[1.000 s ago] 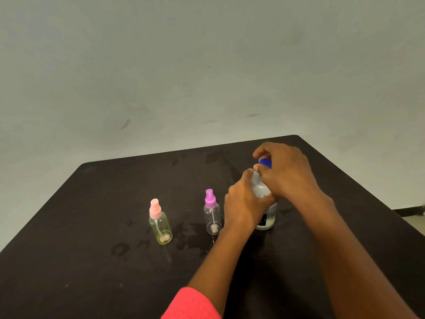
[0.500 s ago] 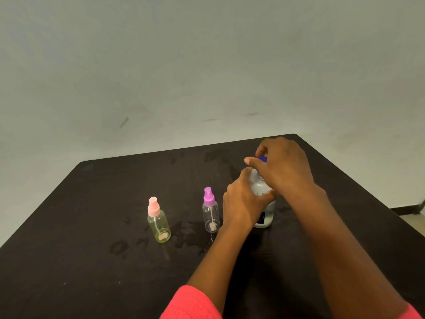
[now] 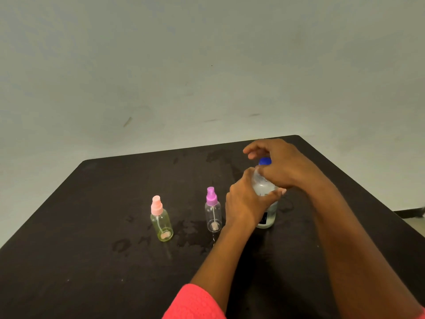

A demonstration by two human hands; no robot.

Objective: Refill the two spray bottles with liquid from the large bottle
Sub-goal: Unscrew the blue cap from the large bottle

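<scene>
Carrying everything, the counter point(image 3: 92, 261) is showing wet patches left of the large bottle point(image 3: 263, 186), which is standing upright. The left hand point(image 3: 243, 203) is wrapping round its body; the right hand point(image 3: 282, 166) is arching over its top with fingers curled, and whether it is gripping anything is unclear. The purple-topped spray bottle point(image 3: 213, 212) is standing just left of it, the pink-topped spray bottle point(image 3: 161, 222) farther left, the blue cap point(image 3: 265, 161) sitting on top

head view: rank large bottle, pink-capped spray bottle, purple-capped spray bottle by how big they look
1. large bottle, tallest and widest, though partly covered.
2-3. pink-capped spray bottle and purple-capped spray bottle: similar height; pink looks slightly wider but stands nearer, so unranked.
</scene>
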